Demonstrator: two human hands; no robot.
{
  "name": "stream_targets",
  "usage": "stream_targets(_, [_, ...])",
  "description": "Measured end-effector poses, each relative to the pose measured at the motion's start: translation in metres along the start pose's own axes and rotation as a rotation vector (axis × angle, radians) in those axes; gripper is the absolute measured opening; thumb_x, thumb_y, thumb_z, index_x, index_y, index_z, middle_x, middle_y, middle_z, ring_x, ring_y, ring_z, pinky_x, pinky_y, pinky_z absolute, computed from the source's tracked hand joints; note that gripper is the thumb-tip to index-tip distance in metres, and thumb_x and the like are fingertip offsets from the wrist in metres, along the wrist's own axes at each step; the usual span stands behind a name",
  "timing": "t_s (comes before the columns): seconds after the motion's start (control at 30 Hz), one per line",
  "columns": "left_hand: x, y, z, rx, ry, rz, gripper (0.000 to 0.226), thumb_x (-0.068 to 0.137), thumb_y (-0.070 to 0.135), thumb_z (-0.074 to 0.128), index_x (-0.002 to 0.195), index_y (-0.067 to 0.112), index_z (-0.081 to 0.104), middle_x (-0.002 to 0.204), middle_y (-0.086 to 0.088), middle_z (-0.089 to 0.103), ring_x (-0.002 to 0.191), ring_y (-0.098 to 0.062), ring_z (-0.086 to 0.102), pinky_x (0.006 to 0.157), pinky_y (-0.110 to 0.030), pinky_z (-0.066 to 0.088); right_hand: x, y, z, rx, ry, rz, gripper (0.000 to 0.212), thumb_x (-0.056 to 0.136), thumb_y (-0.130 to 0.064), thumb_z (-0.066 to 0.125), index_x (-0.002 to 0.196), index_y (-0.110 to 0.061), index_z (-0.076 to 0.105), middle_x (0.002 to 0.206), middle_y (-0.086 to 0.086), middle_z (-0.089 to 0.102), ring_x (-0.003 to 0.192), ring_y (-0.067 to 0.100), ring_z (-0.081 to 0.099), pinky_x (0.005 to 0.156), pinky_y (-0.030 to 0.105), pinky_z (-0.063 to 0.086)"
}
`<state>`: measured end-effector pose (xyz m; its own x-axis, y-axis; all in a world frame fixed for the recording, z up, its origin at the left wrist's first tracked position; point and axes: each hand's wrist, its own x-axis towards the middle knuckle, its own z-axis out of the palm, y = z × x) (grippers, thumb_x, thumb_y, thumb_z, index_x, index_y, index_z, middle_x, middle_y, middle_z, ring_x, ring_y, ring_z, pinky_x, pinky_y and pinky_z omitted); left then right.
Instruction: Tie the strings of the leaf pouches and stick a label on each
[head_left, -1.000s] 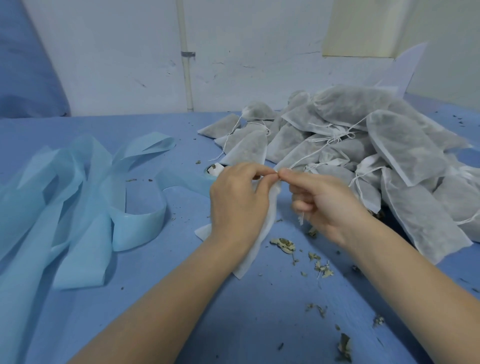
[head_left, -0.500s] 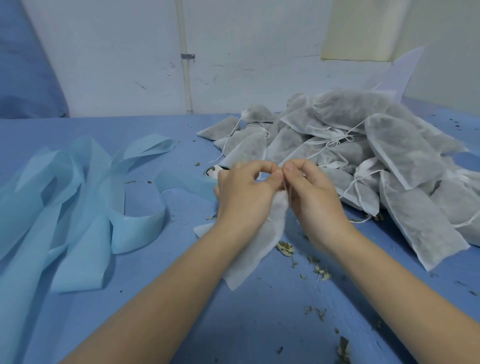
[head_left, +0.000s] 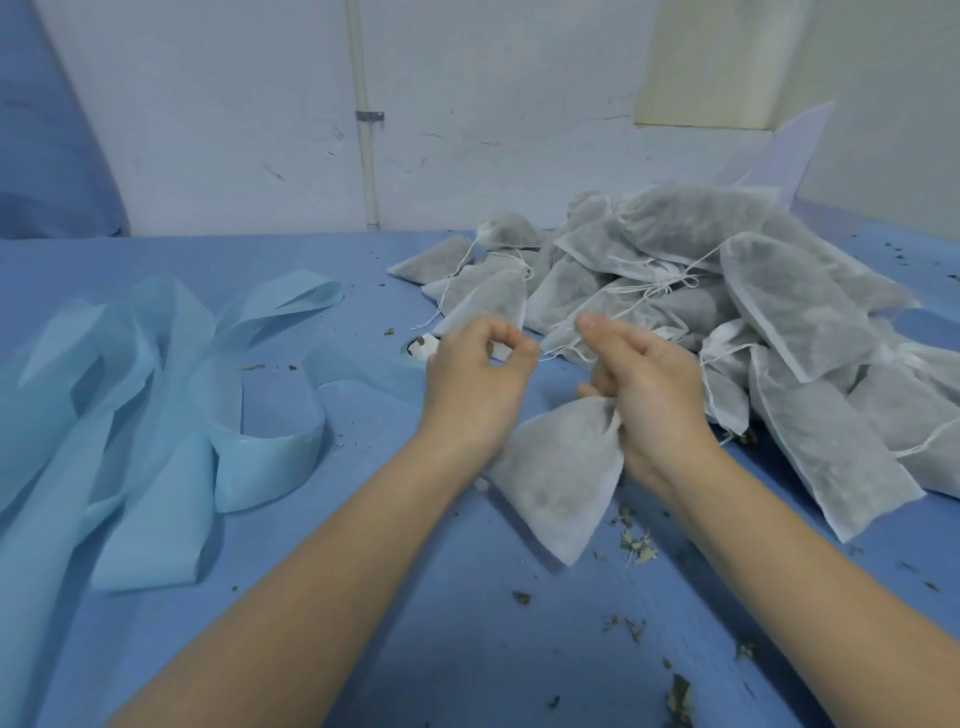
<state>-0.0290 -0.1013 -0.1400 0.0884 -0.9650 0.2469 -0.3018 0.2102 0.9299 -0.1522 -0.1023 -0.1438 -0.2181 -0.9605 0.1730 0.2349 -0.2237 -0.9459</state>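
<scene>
While the right hand (head_left: 644, 384) bunches 1 pouch (head_left: 561, 483) and the left hand (head_left: 475, 371) pinches its string, the pile (head_left: 727, 312) behind looks unlabeled, so loads left.

Both bare forearms extended forward, hands raised close together at centre.

Left hand (head_left: 475, 371): back toward the camera, thumb and forefinger tips closed into a ring, pinching; what they pinch is too fine to resolve. Right hand (head_left: 647, 387): just beside the left, apart from it, forefinger extended forward, lower fingers curled, gripping the gathered neck of a pouch (head_left: 561, 478).
</scene>
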Motion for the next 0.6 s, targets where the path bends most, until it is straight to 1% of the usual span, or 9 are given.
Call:
stream_targets(0.07, [-0.001, 0.002, 0.001, 0.067, -0.099, -0.091, 0.021, 0.083, 0.044, 0.062, 0.085, 0.025, 0.054, 0.083, 0.005, 0.046, 0.073, -0.01, 0.046, 0.065, -0.025, 0.035, 0.005, -0.002, -0.002, 0.142, 0.121, 0.016, 0.043, 0.089, -0.019, 0.068, 0.047, -0.024, 0.062, 0.042, -0.01, 0.026, 0.037, 0.006, 0.026, 0.041, 0.016, 0.038])
stream_targets(0.13, [-0.003, 0.003, 0.002, -0.008, -0.254, -0.239, 0.04, 0.073, 0.057, 0.065, 0.091, 0.021, 0.061, 0.093, 0.005, 0.061, 0.083, -0.01, 0.058, 0.071, -0.027, 0.045, 0.009, -0.002, -0.004, 0.217, 0.237, -0.009, 0.044, 0.09, -0.021, 0.067, 0.048, -0.023, 0.058, 0.041, -0.009, 0.028, 0.038, 0.007, 0.028, 0.044, 0.018, 0.041])
stream_targets(0.2, [-0.004, 0.002, 0.001, -0.278, -0.37, -0.386, 0.033, 0.074, 0.04, 0.073, 0.091, 0.013, 0.07, 0.092, -0.001, 0.073, 0.084, -0.014, 0.069, 0.076, -0.03, 0.057, 0.012, -0.001, -0.006, 0.247, 0.327, -0.036, 0.031, 0.091, -0.024, 0.066, 0.06, -0.02, 0.061, 0.039, -0.011, 0.034, 0.036, 0.005, 0.036, 0.046, 0.019, 0.044])
stream_targets(0.27, [-0.006, 0.0, 0.003, -0.549, -0.354, -0.455, 0.015, 0.077, 0.012, 0.073, 0.088, 0.002, 0.071, 0.085, -0.008, 0.074, 0.073, -0.015, 0.071, 0.068, -0.026, 0.059, 0.015, 0.0, -0.009, 0.228, 0.375, -0.053, 0.018, 0.091, -0.027, 0.066, 0.075, -0.019, 0.064, 0.04, -0.012, 0.04, 0.038, 0.004, 0.043, 0.048, 0.019, 0.046])
stream_targets(0.33, [-0.005, -0.005, 0.006, -0.673, -0.284, -0.459, 0.019, 0.078, 0.005, 0.071, 0.094, -0.005, 0.069, 0.092, -0.014, 0.073, 0.076, -0.017, 0.071, 0.073, -0.028, 0.059, 0.016, 0.002, -0.012, 0.185, 0.341, -0.08, 0.026, 0.091, -0.027, 0.066, 0.066, -0.024, 0.063, 0.041, -0.013, 0.038, 0.039, 0.004, 0.04, 0.049, 0.019, 0.046])
stream_targets(0.4, [-0.004, -0.008, 0.007, -0.688, -0.229, -0.439, 0.028, 0.079, 0.011, 0.071, 0.1, -0.007, 0.068, 0.097, -0.016, 0.072, 0.087, -0.021, 0.071, 0.086, -0.032, 0.056, 0.014, 0.002, -0.013, 0.088, 0.257, -0.115, 0.035, 0.09, -0.026, 0.067, 0.056, -0.028, 0.059, 0.043, -0.013, 0.037, 0.042, 0.004, 0.036, 0.049, 0.016, 0.043])
stream_targets(0.47, [-0.002, -0.01, 0.008, -0.646, -0.196, -0.424, 0.03, 0.082, 0.019, 0.07, 0.1, -0.005, 0.068, 0.099, -0.013, 0.072, 0.094, -0.022, 0.069, 0.092, -0.035, 0.052, 0.013, 0.003, -0.014, -0.014, 0.166, -0.135, 0.028, 0.089, -0.026, 0.068, 0.062, -0.025, 0.061, 0.048, -0.011, 0.043, 0.047, 0.004, 0.041, 0.05, 0.014, 0.041])
stream_targets(0.53, [-0.001, -0.011, 0.008, -0.623, -0.178, -0.403, 0.027, 0.089, 0.023, 0.062, 0.104, 0.001, 0.067, 0.103, -0.011, 0.072, 0.096, -0.022, 0.068, 0.09, -0.037, 0.053, 0.011, 0.002, -0.015, -0.063, 0.081, -0.11, 0.021, 0.087, -0.029, 0.069, 0.067, -0.024, 0.065, 0.056, -0.01, 0.053, 0.057, 0.004, 0.05, 0.058, 0.013, 0.044])
stream_targets(0.6, [-0.002, -0.009, 0.007, -0.661, -0.173, -0.416, 0.026, 0.095, 0.025, 0.054, 0.111, 0.007, 0.063, 0.108, -0.011, 0.07, 0.094, -0.025, 0.068, 0.077, -0.041, 0.058, 0.009, 0.003, -0.014, -0.085, -0.003, -0.082, 0.015, 0.084, -0.029, 0.071, 0.069, -0.027, 0.072, 0.07, -0.011, 0.065, 0.07, 0.003, 0.06, 0.069, 0.015, 0.048])
